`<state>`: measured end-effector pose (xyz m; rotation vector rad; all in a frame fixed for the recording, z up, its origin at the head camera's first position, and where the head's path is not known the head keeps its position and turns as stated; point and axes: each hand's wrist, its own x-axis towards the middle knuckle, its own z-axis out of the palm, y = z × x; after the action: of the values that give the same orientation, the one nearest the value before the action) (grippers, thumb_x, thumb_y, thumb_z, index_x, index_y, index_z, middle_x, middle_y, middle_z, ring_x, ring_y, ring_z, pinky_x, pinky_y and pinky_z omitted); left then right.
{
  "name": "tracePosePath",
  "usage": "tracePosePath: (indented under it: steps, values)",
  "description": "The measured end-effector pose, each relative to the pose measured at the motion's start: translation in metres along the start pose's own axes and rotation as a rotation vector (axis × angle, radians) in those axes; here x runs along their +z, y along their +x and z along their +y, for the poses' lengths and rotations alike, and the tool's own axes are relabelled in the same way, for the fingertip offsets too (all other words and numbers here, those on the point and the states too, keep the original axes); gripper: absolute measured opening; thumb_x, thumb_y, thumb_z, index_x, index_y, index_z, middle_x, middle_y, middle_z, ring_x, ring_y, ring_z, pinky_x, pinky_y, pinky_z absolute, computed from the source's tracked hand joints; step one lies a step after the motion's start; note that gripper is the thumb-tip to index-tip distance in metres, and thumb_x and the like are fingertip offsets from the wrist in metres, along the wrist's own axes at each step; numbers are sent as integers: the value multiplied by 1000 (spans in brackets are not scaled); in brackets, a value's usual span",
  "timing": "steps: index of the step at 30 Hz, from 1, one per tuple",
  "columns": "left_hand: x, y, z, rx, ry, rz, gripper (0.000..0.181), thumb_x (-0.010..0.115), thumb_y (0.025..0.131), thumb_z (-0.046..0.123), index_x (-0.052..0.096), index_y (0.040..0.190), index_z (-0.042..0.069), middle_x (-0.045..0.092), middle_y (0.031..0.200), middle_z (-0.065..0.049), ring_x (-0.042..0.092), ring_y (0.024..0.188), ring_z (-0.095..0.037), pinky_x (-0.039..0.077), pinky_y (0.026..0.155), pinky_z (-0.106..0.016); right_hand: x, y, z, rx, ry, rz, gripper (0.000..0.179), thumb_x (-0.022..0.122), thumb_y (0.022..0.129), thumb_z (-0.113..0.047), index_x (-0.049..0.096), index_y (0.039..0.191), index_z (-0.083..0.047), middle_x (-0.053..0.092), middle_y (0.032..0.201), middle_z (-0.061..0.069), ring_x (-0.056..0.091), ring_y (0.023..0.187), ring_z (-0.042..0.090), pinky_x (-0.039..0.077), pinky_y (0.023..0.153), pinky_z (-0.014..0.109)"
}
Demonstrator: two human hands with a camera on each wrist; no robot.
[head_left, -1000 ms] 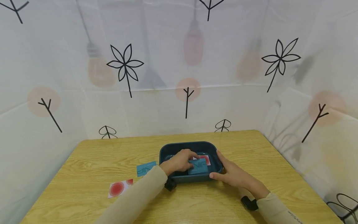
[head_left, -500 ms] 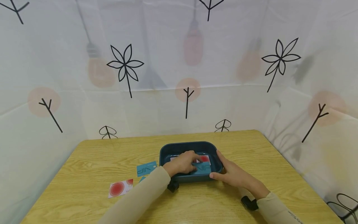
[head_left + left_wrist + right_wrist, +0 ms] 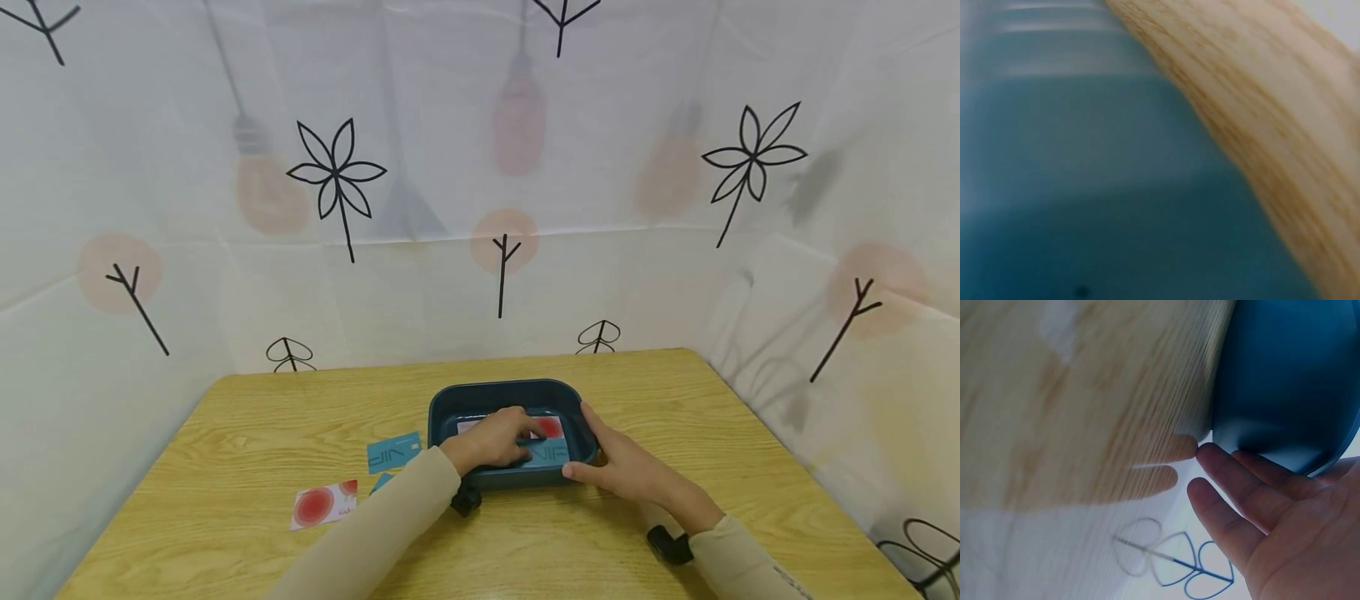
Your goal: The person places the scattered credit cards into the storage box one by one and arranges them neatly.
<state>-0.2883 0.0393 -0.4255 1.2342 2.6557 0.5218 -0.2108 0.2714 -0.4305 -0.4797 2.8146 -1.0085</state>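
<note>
In the head view, a dark blue rectangular box [image 3: 480,392] stands on the wooden table. My left hand [image 3: 498,437] reaches into it, thumb and fingers pinching the left end of a blue VIP card [image 3: 551,452]. Behind this card, a white card with a red circle [image 3: 550,427] lies in the box. My right hand [image 3: 630,462] rests against the box's right end, thumb at the near rim. The right wrist view shows its fingers [image 3: 1244,487] fairly straight beside the box wall [image 3: 1285,381]. The left wrist view has only the blurred box wall [image 3: 1085,137] and table; that hand is hidden there.
Left of the box, a blue VIP card [image 3: 393,452] lies on the wooden table [image 3: 285,425]. A white card with a red circle [image 3: 315,506] is nearer. The corner of another blue card [image 3: 381,482] shows beside my left sleeve [image 3: 382,525]. A patterned cloth [image 3: 435,292] hangs behind.
My left hand has moved slightly right and down in the box with the blue VIP card. Another blue card's corner now shows beside the left sleeve. The right hand has stayed put.
</note>
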Motion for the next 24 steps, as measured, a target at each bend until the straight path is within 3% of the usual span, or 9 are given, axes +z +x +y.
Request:
tracePosePath:
  steps: [5, 13, 17, 24]
  values:
    - [1, 0, 0, -2, -6, -4, 34, 71, 87, 15, 67, 120, 20, 58, 102, 4, 56, 92, -8, 47, 79, -22, 0, 0, 0, -7, -10, 5, 103, 63, 86, -54, 1, 153, -6, 42, 141, 17, 53, 88, 14, 44, 80, 36]
    - [1, 1, 0, 13, 4, 6, 34, 72, 87, 16, 68, 120, 19, 59, 101, 3, 56, 90, -8, 47, 79, -21, 0, -1, -1, -4, 8, -1, 103, 63, 87, -52, -1, 154, -7, 54, 120, 11, 54, 80, 14, 43, 70, 30]
    - [1, 1, 0, 15, -2, 20, 34, 71, 87, 15, 67, 120, 16, 59, 100, 2, 55, 87, -7, 47, 78, -20, -1, -2, -1, -9, 1, 1, 103, 63, 86, -54, 0, 154, -7, 52, 127, 14, 54, 82, 13, 44, 74, 32]
    - [2, 0, 0, 12, -20, 21, 34, 70, 87, 14, 66, 121, 16, 59, 100, 2, 55, 86, -6, 47, 78, -21, 0, -2, -1, -24, -13, 13, 103, 62, 86, -56, 2, 154, -6, 31, 149, 19, 53, 100, 16, 43, 88, 42]
